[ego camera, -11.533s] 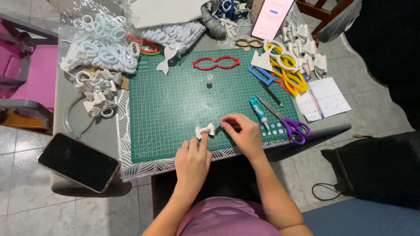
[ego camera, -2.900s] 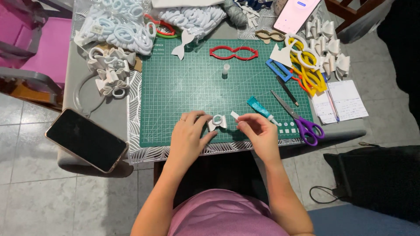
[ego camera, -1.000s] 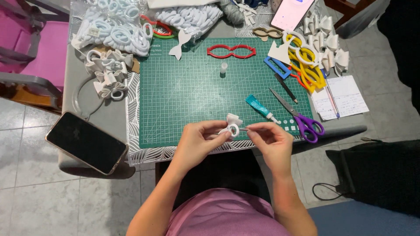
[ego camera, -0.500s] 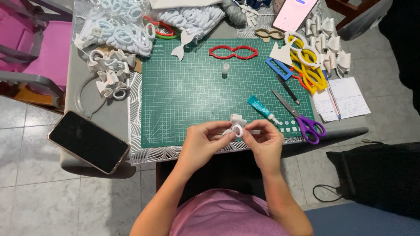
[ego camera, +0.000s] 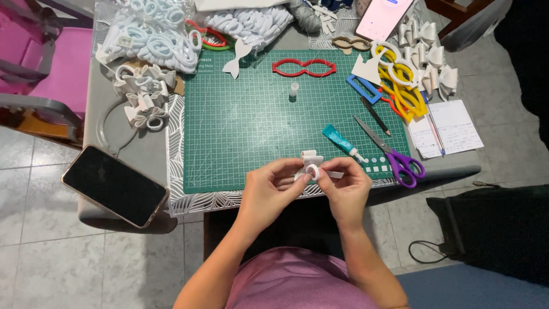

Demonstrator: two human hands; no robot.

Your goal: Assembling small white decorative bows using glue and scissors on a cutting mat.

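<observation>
Both hands — left hand [ego camera: 269, 191], right hand [ego camera: 346, 189] — pinched closed on a small white looped foam bow [ego camera: 311, 166]; it looked light and soft — best gripped at its centre wrap.

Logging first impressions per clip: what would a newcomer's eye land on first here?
First the two hands, left hand and right hand, pinching a small white foam bow together at the near edge of the green cutting mat. Next the purple-handled scissors at the mat's right, the yellow templates beyond them, and the dark phone overhanging the near-left table corner.
</observation>
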